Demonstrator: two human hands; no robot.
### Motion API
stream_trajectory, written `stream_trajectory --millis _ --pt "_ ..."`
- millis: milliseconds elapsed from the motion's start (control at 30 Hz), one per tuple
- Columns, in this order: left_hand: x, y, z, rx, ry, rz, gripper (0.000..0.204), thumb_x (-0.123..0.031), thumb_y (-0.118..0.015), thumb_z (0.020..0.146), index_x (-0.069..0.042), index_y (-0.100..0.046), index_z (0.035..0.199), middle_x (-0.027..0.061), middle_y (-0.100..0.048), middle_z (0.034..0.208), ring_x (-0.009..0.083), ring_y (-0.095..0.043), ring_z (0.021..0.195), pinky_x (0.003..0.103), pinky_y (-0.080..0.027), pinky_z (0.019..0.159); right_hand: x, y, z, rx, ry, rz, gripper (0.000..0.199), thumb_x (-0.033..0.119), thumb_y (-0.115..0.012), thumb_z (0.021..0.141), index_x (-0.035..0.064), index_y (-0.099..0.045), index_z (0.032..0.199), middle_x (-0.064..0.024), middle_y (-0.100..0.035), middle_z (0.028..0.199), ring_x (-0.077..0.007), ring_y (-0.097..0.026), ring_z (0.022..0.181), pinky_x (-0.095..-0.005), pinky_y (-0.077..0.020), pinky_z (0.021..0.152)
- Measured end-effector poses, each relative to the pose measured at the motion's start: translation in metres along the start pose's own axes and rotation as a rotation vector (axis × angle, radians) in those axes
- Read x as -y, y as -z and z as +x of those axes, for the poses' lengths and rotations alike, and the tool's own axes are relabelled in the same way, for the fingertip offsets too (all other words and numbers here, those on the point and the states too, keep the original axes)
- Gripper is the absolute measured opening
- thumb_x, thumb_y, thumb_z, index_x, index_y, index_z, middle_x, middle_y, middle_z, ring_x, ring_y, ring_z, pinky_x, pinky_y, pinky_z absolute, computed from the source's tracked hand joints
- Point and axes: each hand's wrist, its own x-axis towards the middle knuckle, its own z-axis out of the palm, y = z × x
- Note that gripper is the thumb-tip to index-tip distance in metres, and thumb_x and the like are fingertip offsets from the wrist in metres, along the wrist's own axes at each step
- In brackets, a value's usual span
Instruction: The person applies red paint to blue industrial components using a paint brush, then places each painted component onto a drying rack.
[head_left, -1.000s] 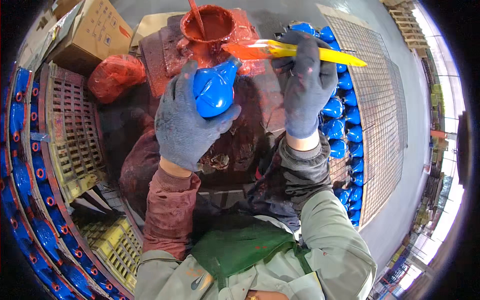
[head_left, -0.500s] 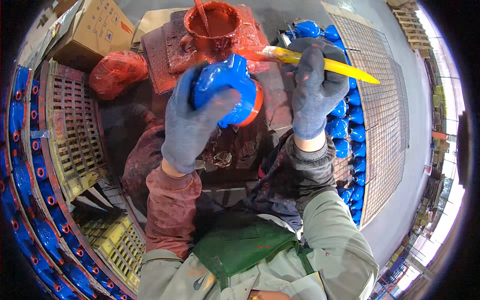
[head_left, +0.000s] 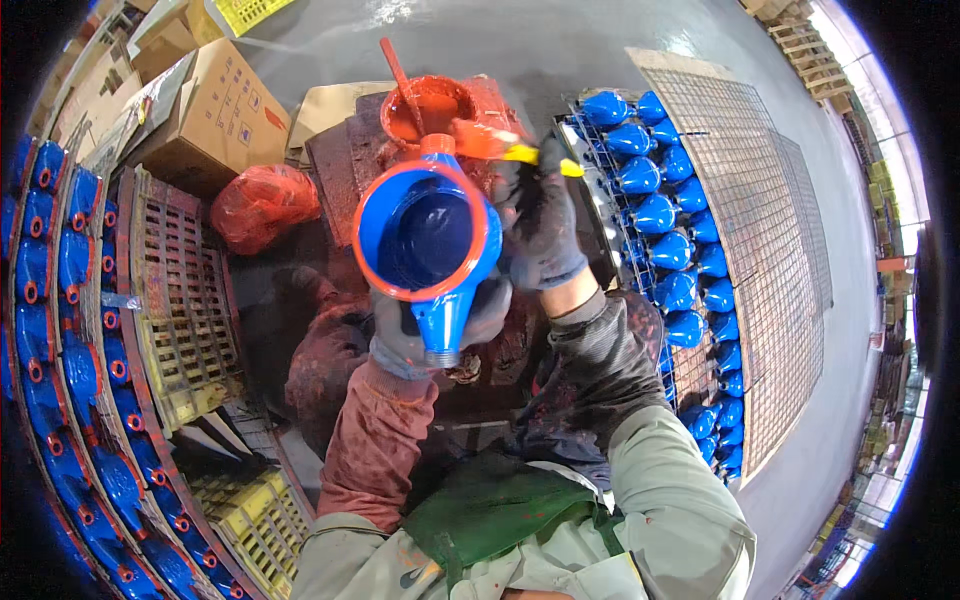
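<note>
My left hand (head_left: pixel 398 335), in a grey glove, grips a blue metal housing (head_left: pixel 425 235) from below, its fingers partly hidden behind it. The housing's round opening faces up, edged in red paint. One short neck with a red end points away from me; another, plain blue with a threaded end, points toward me. My right hand (head_left: pixel 545 225), also gloved, is closed around a paintbrush (head_left: pixel 520 153) with a yellow handle. Its red bristles are at the far neck; blur hides whether they touch it. Just beyond stands a red-coated paint pot (head_left: pixel 462 92) with a red stick (head_left: pixel 398 75) leaning in it.
A red plastic-wrapped bundle (head_left: pixel 262 208) and a cardboard box (head_left: pixel 225 115) are at the far left. Racks of blue parts with red rings (head_left: pixel 75 265) and yellow crates (head_left: pixel 185 300) line the left. On the right, several blue housings (head_left: pixel 655 215) stand beside wire mesh (head_left: pixel 760 270).
The housing has turned so its opening faces up, and my left hand has shifted beneath it. My right hand has brought the brush left and slightly down, to the housing's far neck.
</note>
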Motion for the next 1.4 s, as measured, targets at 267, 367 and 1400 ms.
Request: stream_trajectory --millis 267,367,1400 --pt "-0.016 0.023 -0.009 -0.393 -0.352 0.594 0.06 -0.049 -0.053 0.094 -0.001 -0.052 0.129 0.0167 -0.063 0.118 0.0258 -0.065 0.101 0.046 -0.053 0.092 0.034 -0.04 -0.017 -0.07 0.479 -0.554 0.046 0.052 -0.054 0.095 0.0082 -0.061 0.105 -0.0035 -0.064 0.081 -0.0151 -0.052 0.061 -0.0273 -0.0477 0.062" --pt "-0.018 0.033 -0.007 -0.483 -0.556 1.395 0.054 -0.044 -0.064 0.09 -0.004 -0.056 0.125 0.013 -0.064 0.113 0.0237 -0.064 0.101 0.04 -0.052 0.088 0.025 -0.058 -0.025 -0.167 0.568 -0.83 0.031 0.036 -0.055 0.098 0.006 -0.061 0.105 -0.005 -0.064 0.079 -0.0128 -0.055 0.059 -0.0242 -0.049 0.058" --pt "0.035 0.046 0.036 0.736 0.601 -0.611 0.07 -0.045 -0.063 0.089 -0.012 -0.038 0.145 0.0253 -0.041 0.139 0.0524 -0.044 0.121 0.059 -0.053 0.082 -0.039 -0.009 -0.009 0.066 -0.205 0.097 0.037 0.04 -0.057 0.095 0.0048 -0.059 0.104 -0.0079 -0.066 0.086 -0.0188 -0.063 0.066 -0.0279 -0.0531 0.061"
